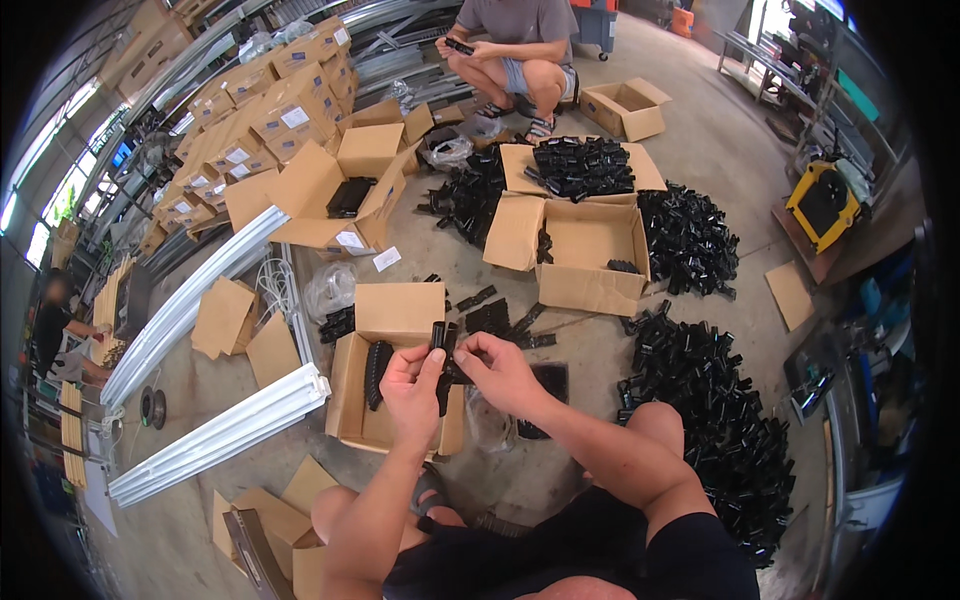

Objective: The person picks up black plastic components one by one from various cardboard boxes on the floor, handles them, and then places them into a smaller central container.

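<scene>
Setting: a concrete workshop floor (700, 170) is lying strewn with cardboard boxes and black plastic pieces.
Hands: the left hand (412, 385) and right hand (503, 372) are both pinching a black plastic clip (444, 350).
Position: the clip is hovering above an open cardboard box (395, 312).
Background: another person (520, 50) is crouching.

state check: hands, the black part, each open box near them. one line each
left hand: closed on the black part
right hand: pinching the same part
black part: upright, held over the front box
front box: open, a row of black parts inside
middle box: open, nearly empty
far box: open, heaped with black parts
</scene>
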Demonstrator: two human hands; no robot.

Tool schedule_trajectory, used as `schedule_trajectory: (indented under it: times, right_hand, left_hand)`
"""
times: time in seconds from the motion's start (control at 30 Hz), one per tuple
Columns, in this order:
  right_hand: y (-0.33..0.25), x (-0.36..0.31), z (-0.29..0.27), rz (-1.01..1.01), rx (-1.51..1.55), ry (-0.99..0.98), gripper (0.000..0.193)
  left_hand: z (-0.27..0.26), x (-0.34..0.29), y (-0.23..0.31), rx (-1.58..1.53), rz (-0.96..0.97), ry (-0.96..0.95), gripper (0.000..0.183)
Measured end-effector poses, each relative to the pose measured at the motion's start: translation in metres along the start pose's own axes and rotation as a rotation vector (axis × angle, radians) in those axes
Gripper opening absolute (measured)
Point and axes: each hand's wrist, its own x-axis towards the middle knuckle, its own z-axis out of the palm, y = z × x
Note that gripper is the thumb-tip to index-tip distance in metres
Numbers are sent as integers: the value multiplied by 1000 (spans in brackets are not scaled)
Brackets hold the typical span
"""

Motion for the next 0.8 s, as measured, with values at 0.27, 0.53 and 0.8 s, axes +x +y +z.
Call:
schedule_trajectory:
  times: [0.27, 0.53, 0.8]
  right_hand:
    - [-4, -5, 12, -9, 98, -87, 26]
    - [-15, -9, -8, -72, -12, 6, 27]
    - [-32, 6, -29, -213, -6, 212, 28]
  left_hand:
    - [-5, 4, 2, -79, 20, 41, 13]
    - [5, 13, -8, -27, -31, 60, 11]
    - [-16, 3, 1, 171, -231, -135, 28]
